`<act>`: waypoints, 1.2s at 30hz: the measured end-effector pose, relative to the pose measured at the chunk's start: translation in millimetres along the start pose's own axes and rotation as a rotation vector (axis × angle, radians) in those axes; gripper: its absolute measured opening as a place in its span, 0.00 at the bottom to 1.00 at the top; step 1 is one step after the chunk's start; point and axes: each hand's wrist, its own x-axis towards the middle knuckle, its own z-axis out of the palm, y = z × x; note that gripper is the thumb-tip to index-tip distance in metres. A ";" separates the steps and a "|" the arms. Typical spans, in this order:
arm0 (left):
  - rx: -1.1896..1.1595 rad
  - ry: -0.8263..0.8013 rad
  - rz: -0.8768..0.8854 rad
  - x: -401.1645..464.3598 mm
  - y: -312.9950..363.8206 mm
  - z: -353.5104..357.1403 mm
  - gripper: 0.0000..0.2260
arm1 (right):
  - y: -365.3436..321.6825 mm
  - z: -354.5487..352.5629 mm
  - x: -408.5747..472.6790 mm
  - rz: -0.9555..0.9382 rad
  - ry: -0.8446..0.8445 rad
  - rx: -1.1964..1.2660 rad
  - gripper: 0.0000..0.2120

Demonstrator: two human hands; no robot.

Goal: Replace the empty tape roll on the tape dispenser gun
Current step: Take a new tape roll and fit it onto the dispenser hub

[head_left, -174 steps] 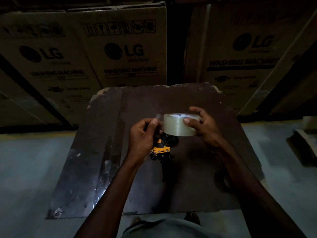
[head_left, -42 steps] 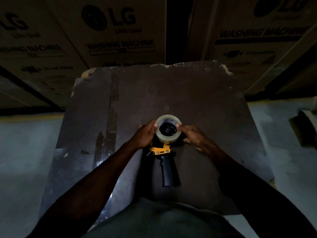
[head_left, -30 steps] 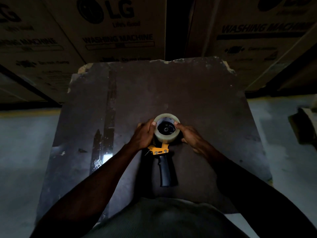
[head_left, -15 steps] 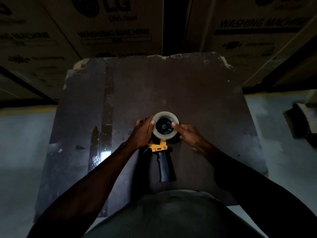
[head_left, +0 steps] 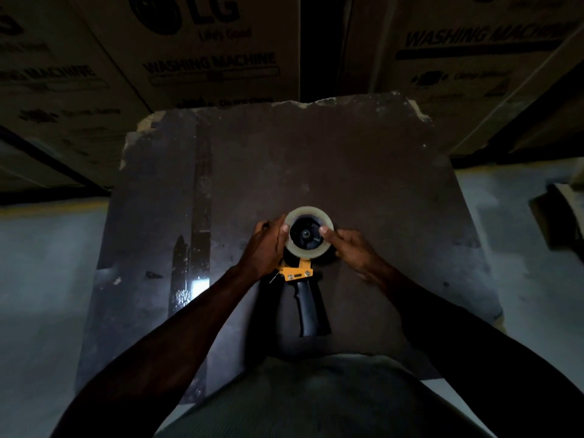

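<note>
Since half a second ago nothing much is shifting: I'm gripping tape roll (head_left: 309, 233) with left hand (head_left: 264, 248) and right hand (head_left: 350, 251) pinching it, dispenser gun (head_left: 305, 292) handle pointing toward frame bottom.

Tape dispenser gun (head_left: 300, 279) flat on table (head_left: 379, 191), near centre, handle toward near edge. Tape roll (head_left: 308, 233) seated on gun's hub, at far end. Left hand (head_left: 265, 245) against roll's left side, right hand (head_left: 350, 251) against its right side, thumb on rim. Cardboard boxes (head_left: 202, 49) stacked behind table. Floor (head_left: 44, 279) left and right of table.
</note>
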 end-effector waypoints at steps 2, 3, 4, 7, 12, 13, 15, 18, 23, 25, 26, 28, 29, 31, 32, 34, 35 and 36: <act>-0.003 0.012 0.019 -1.6 5.5 -3.3 0.16 | 0.0 -1.7 3.0 0.000 0.024 -0.009 0.30; -0.013 0.005 0.018 -3.6 7.3 -4.8 0.16 | -1.4 -0.8 0.9 0.001 0.023 0.000 0.28; -0.014 0.006 0.014 -4.5 7.1 -4.6 0.16 | -1.7 0.1 0.9 -0.005 0.022 0.020 0.26; -0.014 0.003 -0.033 -5.8 4.4 -2.8 0.17 | -5.5 2.2 0.4 0.021 0.040 0.064 0.28; -0.167 -0.135 -0.115 6.2 -2.6 -7.4 0.21 | -12.3 0.4 -2.5 0.046 0.003 0.095 0.35; -0.227 -0.166 -0.134 10.4 -3.5 -10.2 0.22 | -15.9 0.2 -4.0 0.048 -0.012 0.107 0.29; -0.332 -0.273 -0.169 18.6 -5.1 -18.1 0.19 | -17.7 -0.8 -2.9 0.068 -0.028 0.131 0.19; -0.515 -0.477 -0.234 27.2 1.4 -37.1 0.14 | -19.7 -2.0 -0.3 0.110 -0.045 0.177 0.20; -0.598 -0.629 -0.323 39.1 11.5 -56.8 0.07 | -25.9 -2.0 3.7 0.174 -0.072 0.243 0.20; -0.613 -0.625 -0.329 40.2 9.5 -56.1 0.06 | -27.0 -0.5 5.1 0.190 -0.076 0.285 0.20; -0.624 -0.619 -0.334 40.3 7.2 -54.7 0.06 | -27.8 0.2 5.1 0.195 -0.075 0.291 0.20; -0.645 -0.615 -0.334 40.4 1.1 -52.0 0.07 | -30.7 1.6 4.6 0.200 -0.069 0.278 0.21; -0.656 -0.620 -0.333 40.8 -0.5 -51.8 0.07 | -32.8 1.8 4.7 0.201 -0.058 0.268 0.22; -0.680 -0.651 -0.341 41.8 -1.7 -53.0 0.07 | -34.9 1.9 5.6 0.207 -0.051 0.259 0.22; -0.683 -0.669 -0.343 42.8 -1.1 -54.5 0.08 | -35.6 2.2 5.9 0.208 -0.046 0.257 0.22; -0.695 -0.704 -0.340 43.8 0.1 -56.4 0.09 | -33.2 3.4 7.3 0.210 -0.029 0.252 0.27; -0.696 -0.710 -0.340 44.7 -1.2 -56.8 0.09 | -31.7 4.3 8.7 0.204 -0.020 0.250 0.30; -0.689 -0.708 -0.337 45.2 -3.0 -56.4 0.10 | -31.1 5.5 8.5 0.195 -0.013 0.249 0.32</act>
